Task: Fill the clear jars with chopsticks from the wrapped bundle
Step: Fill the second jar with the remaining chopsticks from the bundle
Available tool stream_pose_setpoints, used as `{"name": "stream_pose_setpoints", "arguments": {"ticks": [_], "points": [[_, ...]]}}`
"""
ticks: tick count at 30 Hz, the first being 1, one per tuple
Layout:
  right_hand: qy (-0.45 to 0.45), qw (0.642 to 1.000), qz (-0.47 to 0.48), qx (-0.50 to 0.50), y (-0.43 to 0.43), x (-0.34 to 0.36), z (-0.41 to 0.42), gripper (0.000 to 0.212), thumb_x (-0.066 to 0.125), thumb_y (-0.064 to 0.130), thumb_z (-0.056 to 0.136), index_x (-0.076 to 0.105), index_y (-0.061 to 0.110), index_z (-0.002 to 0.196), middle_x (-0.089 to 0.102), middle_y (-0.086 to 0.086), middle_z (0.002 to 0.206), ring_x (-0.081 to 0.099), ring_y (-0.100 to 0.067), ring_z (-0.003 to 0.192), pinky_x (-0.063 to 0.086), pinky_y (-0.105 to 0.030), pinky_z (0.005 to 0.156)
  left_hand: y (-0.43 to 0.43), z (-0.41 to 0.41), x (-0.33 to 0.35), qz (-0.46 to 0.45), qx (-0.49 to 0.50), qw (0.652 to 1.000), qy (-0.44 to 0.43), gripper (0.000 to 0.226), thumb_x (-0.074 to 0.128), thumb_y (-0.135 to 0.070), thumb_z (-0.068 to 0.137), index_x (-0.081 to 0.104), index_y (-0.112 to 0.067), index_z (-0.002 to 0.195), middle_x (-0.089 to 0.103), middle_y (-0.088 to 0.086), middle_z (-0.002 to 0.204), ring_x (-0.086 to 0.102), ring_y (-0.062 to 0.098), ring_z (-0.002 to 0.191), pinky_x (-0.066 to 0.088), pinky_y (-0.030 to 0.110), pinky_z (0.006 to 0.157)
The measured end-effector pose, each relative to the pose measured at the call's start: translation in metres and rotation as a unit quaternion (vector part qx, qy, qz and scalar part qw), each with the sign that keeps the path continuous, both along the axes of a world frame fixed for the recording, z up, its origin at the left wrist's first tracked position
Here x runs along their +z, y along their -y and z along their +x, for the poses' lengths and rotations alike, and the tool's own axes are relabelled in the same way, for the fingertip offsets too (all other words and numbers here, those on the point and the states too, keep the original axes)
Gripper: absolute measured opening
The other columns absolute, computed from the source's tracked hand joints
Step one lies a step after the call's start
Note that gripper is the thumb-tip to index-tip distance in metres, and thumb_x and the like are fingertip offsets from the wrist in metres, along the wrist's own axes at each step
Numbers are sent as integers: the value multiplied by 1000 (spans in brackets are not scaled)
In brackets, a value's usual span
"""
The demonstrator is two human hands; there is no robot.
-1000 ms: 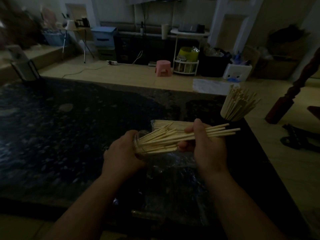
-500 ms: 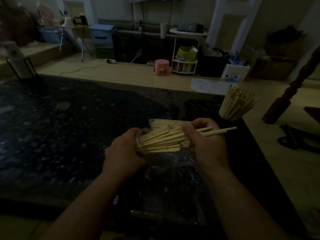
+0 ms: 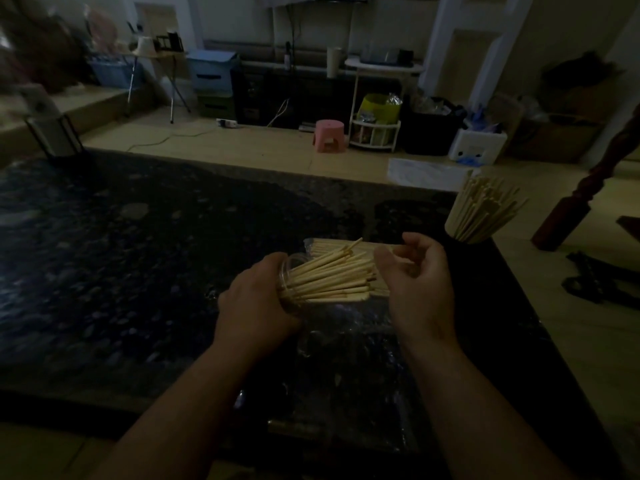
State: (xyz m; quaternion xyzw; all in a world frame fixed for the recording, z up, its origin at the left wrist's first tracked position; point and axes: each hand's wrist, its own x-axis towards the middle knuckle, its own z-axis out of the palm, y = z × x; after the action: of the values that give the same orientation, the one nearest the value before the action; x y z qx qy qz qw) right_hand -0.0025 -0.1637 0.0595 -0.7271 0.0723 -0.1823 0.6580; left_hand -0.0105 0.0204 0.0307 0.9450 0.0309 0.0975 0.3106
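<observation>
My left hand [image 3: 254, 308] grips a clear jar [image 3: 289, 271] tipped on its side, mouth to the right, above the dark stone table [image 3: 138, 265]. Pale wooden chopsticks [image 3: 330, 278] fill the jar and stick out to the right. My right hand [image 3: 417, 285] is cupped at their free ends, palm against the tips, fingers loosely curved and holding nothing. Behind the hands lies the wrapped bundle [image 3: 332, 244] of chopsticks, partly hidden. A second jar [image 3: 479, 213] packed with chopsticks stands upright at the table's far right corner.
Crinkled clear plastic wrap [image 3: 349, 362] lies on the table under and in front of my hands. The table's right edge runs close to the filled jar. Beyond the table are a pink stool [image 3: 329, 135], a white rack and boxes on the floor.
My right hand has let go of the handful of chopsticks and pushed them deeper into the jar; the ends that reached far right now sit level with the others.
</observation>
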Motion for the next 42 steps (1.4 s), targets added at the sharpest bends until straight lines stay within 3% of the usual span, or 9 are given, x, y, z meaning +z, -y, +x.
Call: {"name": "stream_pose_setpoints", "arguments": {"ticks": [3, 7, 11, 14, 18, 25, 30, 37, 42], "points": [[-16, 999, 9, 39, -1, 2, -2, 30, 46, 24, 100, 56, 27, 128, 56, 13, 123, 54, 0, 105, 43, -10, 79, 0, 1, -2, 2, 1, 1000, 1, 72, 79, -53, 56, 45, -44, 119, 58, -17, 106, 57, 15, 102, 49, 44, 88], [-31, 985, -84, 147, -10, -9, -5, 40, 38, 23, 103, 43, 21, 143, 41, 12, 143, 33, 5, 127, 23, 11, 85, 1, 2, -4, 9, -1, 1000, 0, 77, 79, -53, 57, 42, -44, 124, 59, -15, 112, 57, 16, 105, 48, 46, 90], [-12, 982, -111, 153, -12, -14, -4, 39, 40, 27, 102, 45, 24, 141, 40, 16, 142, 33, 4, 131, 25, -3, 100, 0, 3, -6, 18, 2, 1000, -11, 85, 80, -53, 55, 41, -42, 130, 58, -13, 119, 55, 17, 110, 47, 46, 92], [-6, 989, -93, 112, -7, -10, -2, 31, 43, 29, 102, 55, 29, 130, 50, 16, 131, 45, 0, 121, 35, -7, 92, -2, 4, -6, 14, 3, 1000, -9, 81, 80, -50, 57, 40, -43, 128, 58, -13, 117, 56, 17, 109, 47, 47, 92], [-6, 991, -109, 73, 1, -8, 2, 16, 50, 24, 98, 64, 26, 90, 66, 6, 93, 62, -13, 89, 50, -29, 77, -4, 5, -4, 2, 27, 1000, -8, 79, 81, -48, 57, 39, -45, 124, 58, -15, 114, 56, 16, 107, 47, 46, 91], [-92, 979, -162, 84, 17, -18, 9, 16, 53, 27, 93, 63, 23, 81, 67, 2, 79, 64, -22, 77, 53, -43, 73, -9, 6, -4, -40, 50, 998, -24, 88, 84, -45, 51, 42, -43, 128, 60, -10, 116, 56, 19, 109, 47, 48, 93], [-139, 906, -333, 221, 25, -14, 1, 20, 57, 20, 85, 60, 16, 66, 64, 1, 59, 61, -10, 56, 49, -31, 58, -11, 6, 0, -69, 60, 996, -21, 85, 83, -49, 49, 44, -41, 124, 61, -8, 112, 58, 21, 106, 47, 51, 92], [-195, 782, -524, 276, 17, -27, -8, 15, 52, 32, 87, 62, 20, 89, 66, -1, 93, 59, -17, 82, 49, -29, 72, -12, 6, 3, -69, 58, 995, -32, 86, 86, -44, 51, 43, -40, 124, 58, -11, 110, 57, 20, 106, 48, 50, 92], [-168, 781, -528, 287, 8, -61, -2, 43, 50, 11, 90, 53, 15, 133, 50, -5, 137, 50, -21, 123, 37, -23, 101, -15, 8, 1, -70, 58, 995, -32, 86, 87, -42, 52, 42, -40, 125, 57, -11, 109, 56, 19, 106, 48, 50, 92]]}}
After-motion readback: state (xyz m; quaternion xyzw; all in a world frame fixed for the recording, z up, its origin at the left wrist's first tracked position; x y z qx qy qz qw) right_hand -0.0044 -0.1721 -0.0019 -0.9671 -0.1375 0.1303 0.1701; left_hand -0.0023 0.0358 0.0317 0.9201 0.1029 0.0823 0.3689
